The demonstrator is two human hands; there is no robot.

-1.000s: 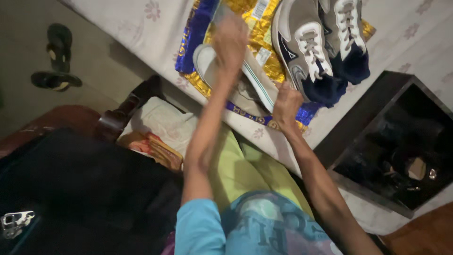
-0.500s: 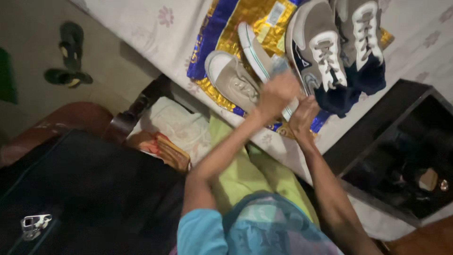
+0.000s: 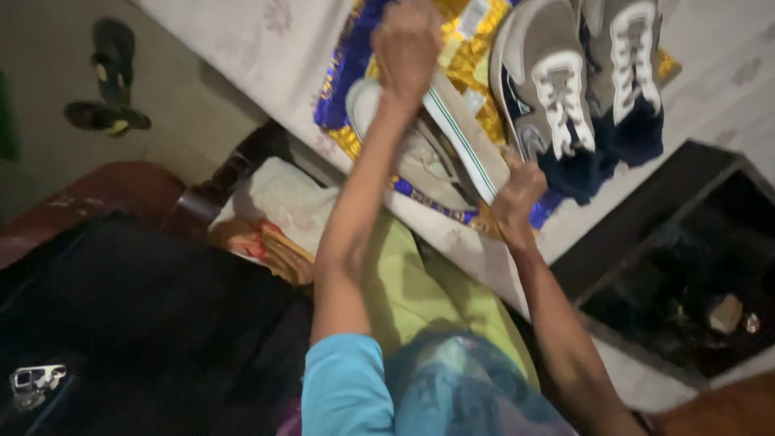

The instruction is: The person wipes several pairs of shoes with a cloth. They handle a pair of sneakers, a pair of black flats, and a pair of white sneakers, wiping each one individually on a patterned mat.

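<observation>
Beige canvas shoe with a white sole and green stripe (image 3: 464, 141) was caught between your two hands, tipped on its side so the sole edge faced up. Your left hand (image 3: 406, 44) was closed in a fist around its far end, knuckles up, and your right hand (image 3: 517, 198) was curled around its near end, fingers wrapped under the sole. Under the shoe, just below your left wrist, lay a second beige shoe (image 3: 404, 149), flat and touching the first. Both rested on a shiny gold and blue foil sheet (image 3: 343, 77) spread over a pale floral-printed bed cover (image 3: 242, 48).

Just beyond your right hand stood a pair of grey sneakers with white laces (image 3: 581, 73), side by side, their heels on a dark navy cloth (image 3: 613, 149). Outward from your right forearm was an open dark wooden box (image 3: 686, 266) with small things inside, too dim to tell. Beside your left elbow lay a crumpled white cloth (image 3: 282, 198), and nearer you a black bag (image 3: 121, 323). Far off past your left arm, a pair of black sandals (image 3: 109, 81) lay on the floor.
</observation>
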